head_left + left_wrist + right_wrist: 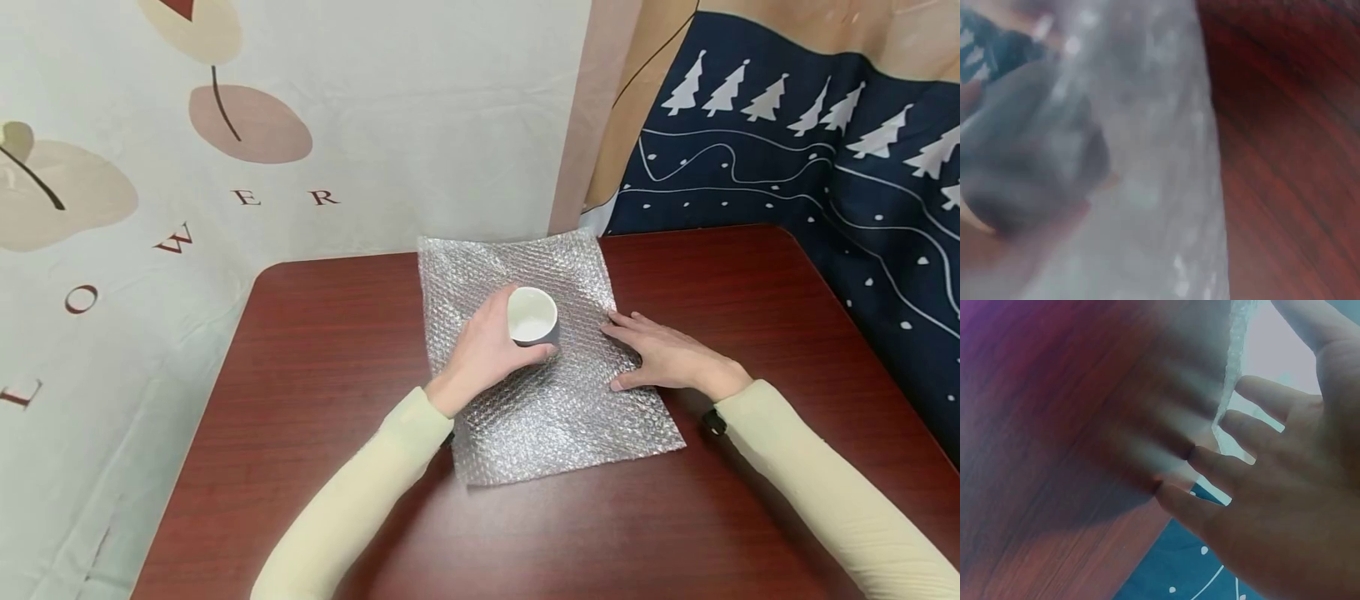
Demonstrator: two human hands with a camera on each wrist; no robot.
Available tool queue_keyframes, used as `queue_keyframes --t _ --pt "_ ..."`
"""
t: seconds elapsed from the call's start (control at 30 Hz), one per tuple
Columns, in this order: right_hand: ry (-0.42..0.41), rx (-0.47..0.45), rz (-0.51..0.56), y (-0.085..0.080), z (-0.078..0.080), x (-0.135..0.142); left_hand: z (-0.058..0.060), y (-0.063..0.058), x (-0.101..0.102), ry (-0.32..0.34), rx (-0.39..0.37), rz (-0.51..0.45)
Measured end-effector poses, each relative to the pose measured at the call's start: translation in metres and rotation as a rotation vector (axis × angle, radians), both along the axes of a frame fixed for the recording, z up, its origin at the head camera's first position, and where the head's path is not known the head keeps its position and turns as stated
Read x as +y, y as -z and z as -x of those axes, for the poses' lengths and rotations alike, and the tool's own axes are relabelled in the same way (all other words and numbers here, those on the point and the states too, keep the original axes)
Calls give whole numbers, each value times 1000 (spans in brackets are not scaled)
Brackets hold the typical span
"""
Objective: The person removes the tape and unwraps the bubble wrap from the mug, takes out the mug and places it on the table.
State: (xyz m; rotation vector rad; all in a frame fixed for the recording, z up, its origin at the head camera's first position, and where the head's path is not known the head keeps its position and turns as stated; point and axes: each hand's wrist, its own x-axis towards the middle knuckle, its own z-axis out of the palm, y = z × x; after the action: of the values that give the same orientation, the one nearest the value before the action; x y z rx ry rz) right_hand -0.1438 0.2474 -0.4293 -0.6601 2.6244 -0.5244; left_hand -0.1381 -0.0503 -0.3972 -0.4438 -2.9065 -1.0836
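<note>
A cup (532, 312), white inside and dark grey outside, stands over the middle of a sheet of bubble wrap (547, 433). My left hand (487, 346) grips its side, thumb at the front and fingers round the far left. In the left wrist view the grey cup (1029, 150) shows blurred beside the bubble wrap (1166, 162). At the sheet's right edge, my right hand (667, 354) lies with fingers spread, their tips on the wrap. The right wrist view shows those straight fingers (1257, 400) along the edge of the wrap (1235, 356).
The sheet lies on a dark red wooden table (315, 358) with rounded far corners. Behind it hangs a pale printed cloth (420, 125). A navy cloth with white trees (750, 167) hangs at the right, close along the table's edge.
</note>
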Motion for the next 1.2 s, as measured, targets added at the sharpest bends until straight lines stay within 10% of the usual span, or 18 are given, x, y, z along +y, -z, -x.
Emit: queue_keyframes --t 1.2 --pt "-3 -10 25 0 -1 1 -28 -18 -147 -290 59 -13"
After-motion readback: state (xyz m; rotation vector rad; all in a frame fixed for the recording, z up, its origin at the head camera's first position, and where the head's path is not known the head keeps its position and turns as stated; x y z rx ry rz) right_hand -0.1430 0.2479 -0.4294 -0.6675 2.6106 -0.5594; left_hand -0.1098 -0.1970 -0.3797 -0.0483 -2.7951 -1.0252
